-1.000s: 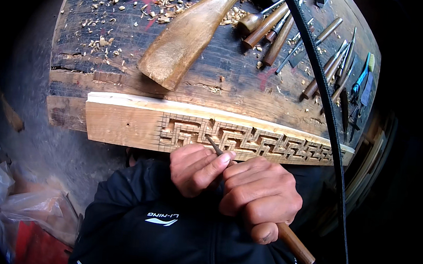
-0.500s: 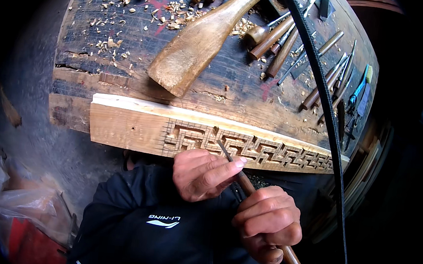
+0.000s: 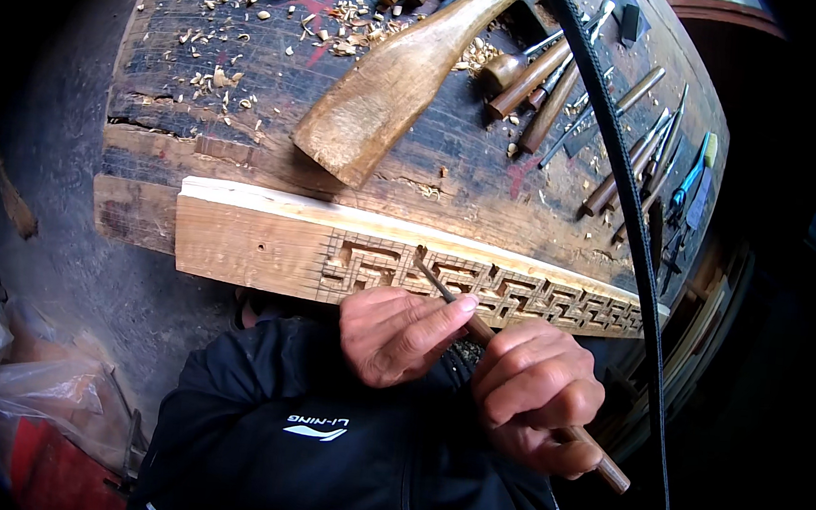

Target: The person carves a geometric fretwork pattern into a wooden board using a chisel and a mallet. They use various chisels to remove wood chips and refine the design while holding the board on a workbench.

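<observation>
Head view: the chisel slants through left hand and right hand.

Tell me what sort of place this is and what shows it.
Most likely a woodcarving workshop: a partly carved wooden board sits along the near edge of a worn workbench, with wood shavings and wooden-handled tools spread across it.

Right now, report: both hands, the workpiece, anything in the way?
Left hand pinching chisel toward its tip, right hand gripping behind. Tip at the carved board, contact unclear. Black cord crosses the view near the board's right end.
</observation>
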Demonstrator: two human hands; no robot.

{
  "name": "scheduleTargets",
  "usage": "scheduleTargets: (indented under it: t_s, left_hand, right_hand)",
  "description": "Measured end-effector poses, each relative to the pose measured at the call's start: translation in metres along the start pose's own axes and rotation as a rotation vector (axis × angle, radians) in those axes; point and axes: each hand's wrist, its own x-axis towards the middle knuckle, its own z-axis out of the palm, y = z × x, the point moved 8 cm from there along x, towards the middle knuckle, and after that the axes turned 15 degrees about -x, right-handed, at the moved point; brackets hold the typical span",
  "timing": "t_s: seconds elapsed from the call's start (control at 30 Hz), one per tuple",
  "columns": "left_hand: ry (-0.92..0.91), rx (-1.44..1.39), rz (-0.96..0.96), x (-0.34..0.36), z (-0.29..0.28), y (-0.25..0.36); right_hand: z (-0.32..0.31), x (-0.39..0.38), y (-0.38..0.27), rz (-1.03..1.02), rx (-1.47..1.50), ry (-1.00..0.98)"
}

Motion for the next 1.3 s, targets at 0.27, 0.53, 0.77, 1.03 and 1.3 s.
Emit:
scheduleTargets:
  t_s: [0.27, 0.53, 0.77, 1.03, 1.3]
  left_hand:
    - [-0.021, -0.003, 0.013, 0.002, 0.001, 0.000]
    - [-0.008, -0.066, 0.003, 0.005, -0.005, 0.001]
    - [-0.005, -0.023, 0.003, -0.005, -0.005, 0.000]
    - [0.057, -0.034, 0.071, -0.008, 0.000, 0.006]
    - [-0.222, -0.019, 0.019, 0.009, 0.012, 0.011]
  right_hand:
    - [0.003, 0.007, 0.005, -0.001, 0.057, -0.031]
    - [0.021, 0.011, 0.006, -0.007, -0.005, -0.108]
    - [0.040, 0.022, 0.005, -0.050, -0.008, -0.338]
    - [0.063, 0.001, -0.028, -0.298, -0.302, -0.621]
    - [0.001, -0.023, -0.034, -0.165, -0.118, -0.013]
